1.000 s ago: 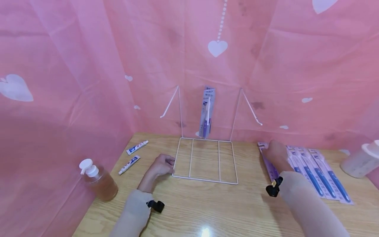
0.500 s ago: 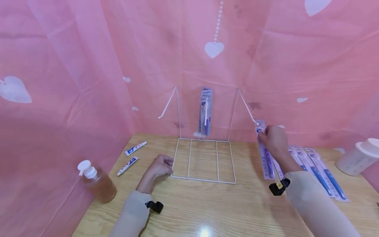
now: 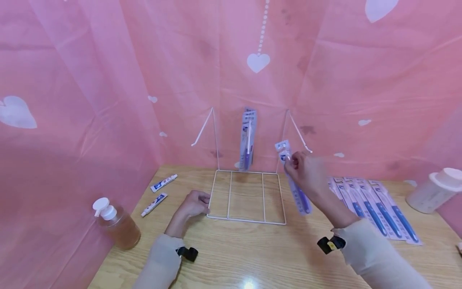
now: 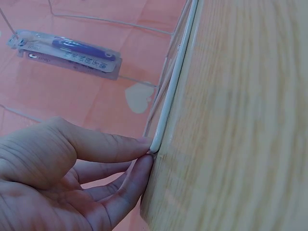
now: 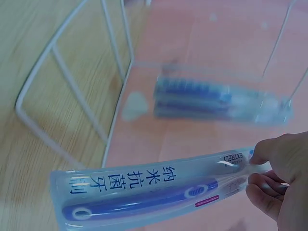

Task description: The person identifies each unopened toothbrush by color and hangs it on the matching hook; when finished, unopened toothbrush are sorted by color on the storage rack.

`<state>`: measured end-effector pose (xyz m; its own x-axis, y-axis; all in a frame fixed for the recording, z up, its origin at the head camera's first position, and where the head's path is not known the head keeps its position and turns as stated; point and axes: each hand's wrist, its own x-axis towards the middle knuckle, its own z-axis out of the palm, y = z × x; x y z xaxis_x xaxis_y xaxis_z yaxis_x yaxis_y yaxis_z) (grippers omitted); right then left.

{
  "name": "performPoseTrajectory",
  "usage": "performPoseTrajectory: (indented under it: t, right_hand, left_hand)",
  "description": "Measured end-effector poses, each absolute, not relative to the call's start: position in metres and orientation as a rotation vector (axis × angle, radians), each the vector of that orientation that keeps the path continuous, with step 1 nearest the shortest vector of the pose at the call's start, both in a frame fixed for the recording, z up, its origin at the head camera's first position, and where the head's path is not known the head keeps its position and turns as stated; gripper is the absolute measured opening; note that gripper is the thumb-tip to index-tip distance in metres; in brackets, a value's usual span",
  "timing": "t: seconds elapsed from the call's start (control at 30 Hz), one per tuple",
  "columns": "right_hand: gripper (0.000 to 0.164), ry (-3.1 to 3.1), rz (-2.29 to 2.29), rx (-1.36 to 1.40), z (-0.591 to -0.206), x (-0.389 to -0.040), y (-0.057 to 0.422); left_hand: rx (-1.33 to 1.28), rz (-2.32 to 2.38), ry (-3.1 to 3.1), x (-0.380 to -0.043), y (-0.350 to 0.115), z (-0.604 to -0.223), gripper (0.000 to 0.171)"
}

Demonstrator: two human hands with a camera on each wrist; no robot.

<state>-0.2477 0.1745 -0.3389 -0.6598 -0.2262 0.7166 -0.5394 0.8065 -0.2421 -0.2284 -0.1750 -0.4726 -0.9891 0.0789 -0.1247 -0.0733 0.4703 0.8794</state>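
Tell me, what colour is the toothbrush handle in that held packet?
Purple-blue toothbrush handle, clearest in the right wrist view.

Bright, even light fills the scene, tinted rosy by the pink heart-printed plastic backdrop. A small white glare spot sits on the pale wooden desk at the near edge, and shadows beneath things are soft. The head view bows at its edges. In the right wrist view the hanging packaged toothbrush is blurred.
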Motion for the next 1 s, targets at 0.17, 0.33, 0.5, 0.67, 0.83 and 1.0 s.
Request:
performPoseTrajectory:
  t: [0.17, 0.33, 0.5, 0.67, 0.83, 1.0]
  right_hand:
    - [0.009, -2.227, 0.542, 0.642, -0.329, -0.226, 0.149]
    - [0.008, -2.086, 0.509, 0.717, -0.314, -0.209, 0.13]
    - [0.006, -1.957, 0.548, 0.782, -0.302, -0.195, 0.12]
    - [0.004, -1.919, 0.562, 0.833, -0.294, -0.184, 0.113]
    - [0.005, -1.905, 0.569, 0.843, -0.292, -0.182, 0.107]
    - [0.005, -1.923, 0.57, 0.849, -0.292, -0.183, 0.105]
  left_hand:
    - [0.01, 1.559, 2.562, -0.228, -0.177, -0.474, 0.052]
    - [0.027, 1.571, 2.561, -0.227, -0.176, -0.473, 0.052]
    - [0.041, 1.558, 2.57, -0.227, -0.176, -0.472, 0.052]
    - [0.013, 1.555, 2.567, -0.227, -0.175, -0.471, 0.051]
    - [0.022, 1.556, 2.565, -0.226, -0.175, -0.472, 0.051]
    - [0.022, 1.545, 2.568, -0.227, -0.176, -0.472, 0.052]
